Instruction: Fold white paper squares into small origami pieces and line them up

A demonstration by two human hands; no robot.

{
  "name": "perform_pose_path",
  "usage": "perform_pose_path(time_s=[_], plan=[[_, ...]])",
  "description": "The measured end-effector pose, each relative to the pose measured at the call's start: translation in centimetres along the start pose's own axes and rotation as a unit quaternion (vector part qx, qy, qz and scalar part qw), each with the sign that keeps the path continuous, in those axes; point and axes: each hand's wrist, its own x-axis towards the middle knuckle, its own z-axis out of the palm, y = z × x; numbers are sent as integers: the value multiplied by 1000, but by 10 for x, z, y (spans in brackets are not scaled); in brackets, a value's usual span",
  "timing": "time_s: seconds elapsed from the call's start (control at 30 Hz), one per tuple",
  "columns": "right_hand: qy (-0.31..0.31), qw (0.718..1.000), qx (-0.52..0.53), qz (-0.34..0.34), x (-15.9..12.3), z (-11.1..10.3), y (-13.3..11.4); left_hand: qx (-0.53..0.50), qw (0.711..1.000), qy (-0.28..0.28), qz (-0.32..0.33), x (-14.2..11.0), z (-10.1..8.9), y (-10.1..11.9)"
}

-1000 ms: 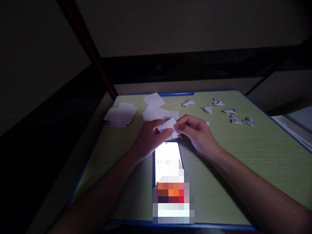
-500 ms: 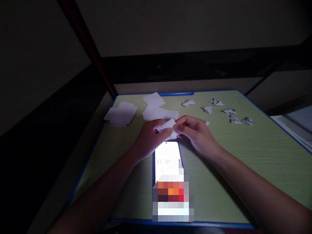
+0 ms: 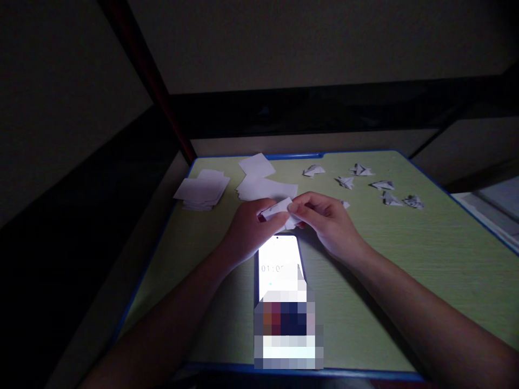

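Observation:
A small folded piece of white paper (image 3: 279, 208) is held between my two hands, just above the top end of a lit phone (image 3: 278, 251). My left hand (image 3: 251, 224) is closed on its left side, with the thumb lying along the near face. On the right, my right hand (image 3: 324, 216) pinches the paper's upper corner between thumb and fingers. The fingers behind the paper are mostly hidden. Just beyond my hands lie loose white paper sheets (image 3: 265, 188), and part of a folded paper piece shows behind my right hand.
A stack of white paper sheets (image 3: 203, 189) lies at the far left of the green, blue-edged table (image 3: 405, 281). Several folded paper figures (image 3: 344, 182) are scattered at the far right. Beyond the right edge are pale flat items (image 3: 494, 208). A wall stands behind.
Both hands keep nearly the same position on the paper. The right thumb has shifted very slightly at the paper's corner. The blurred patch on the phone screen has turned darker.

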Motion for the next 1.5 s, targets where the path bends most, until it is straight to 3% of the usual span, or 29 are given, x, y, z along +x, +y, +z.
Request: perform_pose_path(time_s=[0.87, 1.3, 1.5], plan=[[17, 999, 41, 21, 1, -2, 4, 3, 999, -39, -3, -3, 1, 3], [14, 1000, 4, 13, 3, -2, 2, 7, 998, -55, -19, -2, 2, 1], [19, 999, 28, 11, 3, -3, 3, 4, 999, -37, -24, -2, 2, 3]])
